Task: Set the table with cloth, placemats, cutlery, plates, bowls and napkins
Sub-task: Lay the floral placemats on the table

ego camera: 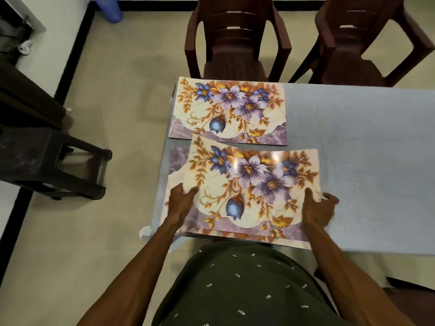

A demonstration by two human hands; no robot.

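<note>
pale tiled flooring with a black border surrounds a table (400, 245) already covered by a light blue cloth (364, 161), with two dark brown plastic chairs (237, 43) drawn up at its far edge. one floral placemat (228, 111) lies flat at the far left corner, squared to the cloth, apparently marking the seat opposite. at the near left corner the person holds a top placemat (254, 189) by its two short sides, the left hand (181, 201) with thumb on the printed face and fingers curled under the edge, the right hand (317, 210) clamped the same way on the opposite side; the two-handed grip looks meant to keep the glossy sheet flat while it is peeled away. it sits skewed on a lower placemat (176, 165), whose purple corner and near strip peek out, so a small stack probably waits here. how many mats lie beneath cannot be told, and the fingertips under the sheet are hidden. no cutlery, plates, bowls or napkins are in view. a blue bottle-like object (110, 8) on the floor is cut off at the top, and dark furniture (47, 156) at left is hard to identify.
</note>
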